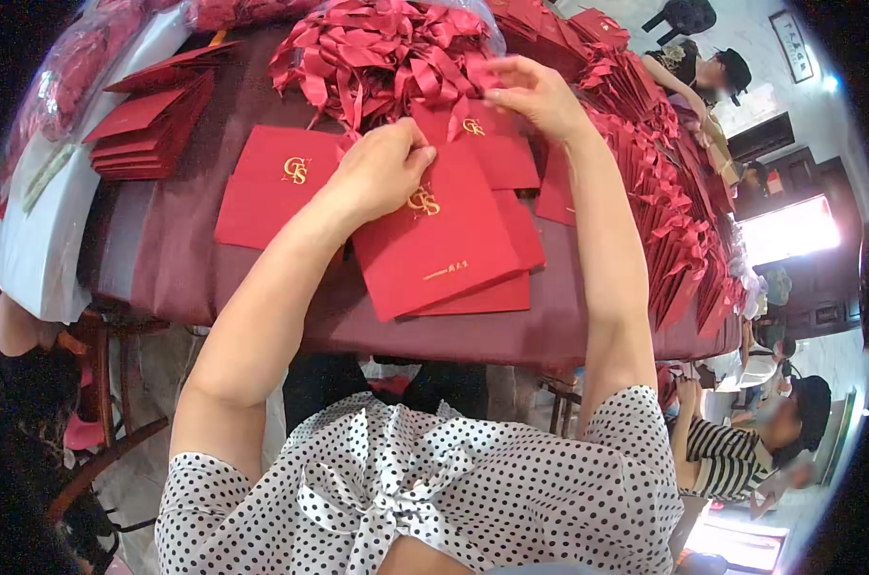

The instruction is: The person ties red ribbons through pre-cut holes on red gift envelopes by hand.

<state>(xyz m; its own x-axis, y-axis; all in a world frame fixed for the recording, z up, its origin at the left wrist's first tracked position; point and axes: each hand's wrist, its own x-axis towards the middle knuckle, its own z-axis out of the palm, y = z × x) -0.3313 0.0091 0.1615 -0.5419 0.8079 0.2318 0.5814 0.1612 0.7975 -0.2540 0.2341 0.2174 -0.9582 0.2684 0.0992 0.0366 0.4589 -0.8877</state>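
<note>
My left hand [384, 165] is closed at the top edge of a red card bag [444, 254] with gold lettering, its fingers pinched there. This bag lies tilted over other red bags near the table's front edge. Up and to the right, my right hand [535, 96] has its thumb and fingers together at a red ribbon beside the big ribbon pile [386, 57]. Another red bag [276, 196] lies flat left of my left forearm, and one more [506, 158] sits below my right hand.
Folded red bags [151, 125] stand at the left by a white box [46, 230]. Rows of ribboned bags [645, 192] line the right side of the maroon tablecloth [190, 278]. Two people in dark caps [707, 72] [741, 446] are at the right, and chairs stand below left.
</note>
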